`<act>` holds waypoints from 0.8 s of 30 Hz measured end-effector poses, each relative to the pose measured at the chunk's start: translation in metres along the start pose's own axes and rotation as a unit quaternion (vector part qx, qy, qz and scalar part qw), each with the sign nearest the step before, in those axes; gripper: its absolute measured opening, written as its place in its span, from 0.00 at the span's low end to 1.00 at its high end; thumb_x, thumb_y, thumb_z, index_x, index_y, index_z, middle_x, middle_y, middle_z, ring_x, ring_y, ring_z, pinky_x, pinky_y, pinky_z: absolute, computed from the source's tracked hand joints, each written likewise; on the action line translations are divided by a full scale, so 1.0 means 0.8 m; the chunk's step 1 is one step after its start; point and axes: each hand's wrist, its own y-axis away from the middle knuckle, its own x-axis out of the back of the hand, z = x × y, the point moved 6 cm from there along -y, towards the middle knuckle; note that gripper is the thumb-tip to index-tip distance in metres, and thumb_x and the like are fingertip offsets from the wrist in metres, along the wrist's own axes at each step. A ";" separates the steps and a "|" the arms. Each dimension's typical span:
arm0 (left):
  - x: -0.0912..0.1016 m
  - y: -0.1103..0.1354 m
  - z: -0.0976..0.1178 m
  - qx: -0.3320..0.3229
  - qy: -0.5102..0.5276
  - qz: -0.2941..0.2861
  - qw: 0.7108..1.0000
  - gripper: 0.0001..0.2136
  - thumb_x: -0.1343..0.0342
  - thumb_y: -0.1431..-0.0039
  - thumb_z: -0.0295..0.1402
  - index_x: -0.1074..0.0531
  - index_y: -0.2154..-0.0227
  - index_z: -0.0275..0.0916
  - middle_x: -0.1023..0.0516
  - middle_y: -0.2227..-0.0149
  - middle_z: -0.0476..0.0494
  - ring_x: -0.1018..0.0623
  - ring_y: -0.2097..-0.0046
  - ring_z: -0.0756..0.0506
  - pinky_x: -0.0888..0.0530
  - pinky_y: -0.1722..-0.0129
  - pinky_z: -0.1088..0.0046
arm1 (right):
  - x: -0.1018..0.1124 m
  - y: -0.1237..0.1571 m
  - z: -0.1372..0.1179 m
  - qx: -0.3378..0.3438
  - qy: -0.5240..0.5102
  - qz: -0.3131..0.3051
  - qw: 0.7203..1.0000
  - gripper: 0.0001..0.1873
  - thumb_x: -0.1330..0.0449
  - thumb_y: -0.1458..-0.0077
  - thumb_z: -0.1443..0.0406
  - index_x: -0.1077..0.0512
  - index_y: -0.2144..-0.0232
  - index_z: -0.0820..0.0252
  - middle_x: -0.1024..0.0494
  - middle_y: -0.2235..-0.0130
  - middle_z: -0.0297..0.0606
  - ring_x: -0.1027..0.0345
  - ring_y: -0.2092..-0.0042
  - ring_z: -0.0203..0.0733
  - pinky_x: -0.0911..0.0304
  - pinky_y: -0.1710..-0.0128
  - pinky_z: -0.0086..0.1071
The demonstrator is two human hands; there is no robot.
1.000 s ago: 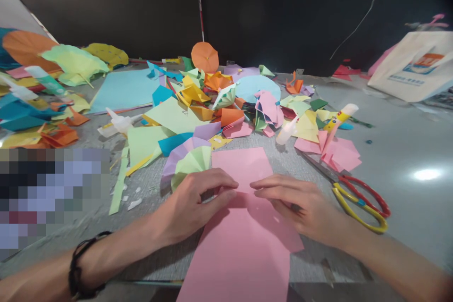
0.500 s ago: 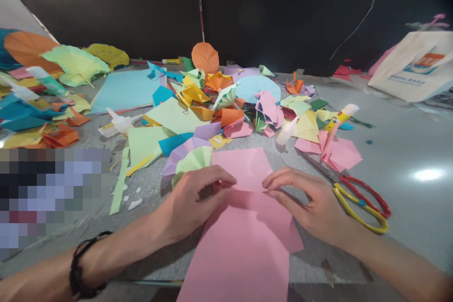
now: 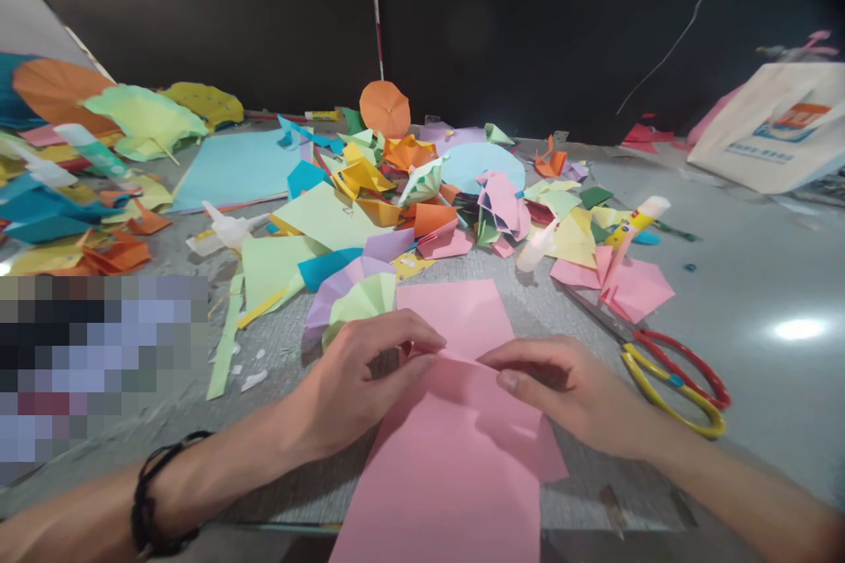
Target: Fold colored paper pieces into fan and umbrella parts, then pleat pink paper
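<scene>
A long pink sheet of paper [image 3: 455, 466] lies before me, with a raised fold across it and its near end over the table's front edge. My left hand [image 3: 376, 369] pinches the fold at its left, thumb and forefinger closed on the paper. On the right side of the fold, my right hand [image 3: 568, 387] has its thumb and fingers closed on the paper too. A pleated green paper fan [image 3: 362, 303] and a purple one [image 3: 323, 295] lie just past my left hand. Scissors [image 3: 673, 378] with red and yellow handles lie right of my right hand.
A heap of coloured paper pieces [image 3: 370, 167] spreads over the back of the table. A yellow glue stick [image 3: 637, 220] and white glue bottles [image 3: 228, 229] lie among them. A white bag [image 3: 772, 127] stands at the far right. The left edge holds a blurred-out patch.
My right hand has shifted slightly left and down along the fold, its thumb now lower on the paper. My left hand has hardly moved.
</scene>
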 end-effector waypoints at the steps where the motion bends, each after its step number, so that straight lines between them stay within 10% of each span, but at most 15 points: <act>1: 0.000 0.000 -0.001 0.009 0.005 -0.002 1.000 0.07 0.44 0.32 0.31 0.21 0.58 0.40 0.17 0.58 0.44 0.19 0.56 0.45 0.25 0.55 0.71 | -0.001 0.000 0.001 -0.009 -0.007 -0.004 1.000 0.10 0.40 0.31 0.61 0.19 0.54 0.54 0.15 0.58 0.36 0.22 0.60 0.39 0.28 0.62 0.29; 13: -0.013 0.004 -0.009 0.111 0.060 -0.072 0.989 0.16 0.38 0.37 0.46 0.20 0.56 0.39 0.34 0.77 0.55 0.39 0.76 0.53 0.44 0.78 0.78 | -0.007 0.007 -0.003 -0.018 0.057 0.059 0.996 0.10 0.39 0.33 0.65 0.17 0.57 0.53 0.14 0.60 0.32 0.21 0.63 0.37 0.31 0.66 0.26; 24: -0.012 0.003 -0.016 0.120 0.044 -0.055 0.990 0.12 0.43 0.34 0.39 0.18 0.62 0.38 0.25 0.73 0.50 0.34 0.74 0.53 0.41 0.77 0.78 | -0.007 0.007 -0.024 0.041 0.064 0.057 0.995 0.12 0.40 0.32 0.67 0.18 0.52 0.58 0.13 0.58 0.32 0.20 0.62 0.34 0.27 0.61 0.21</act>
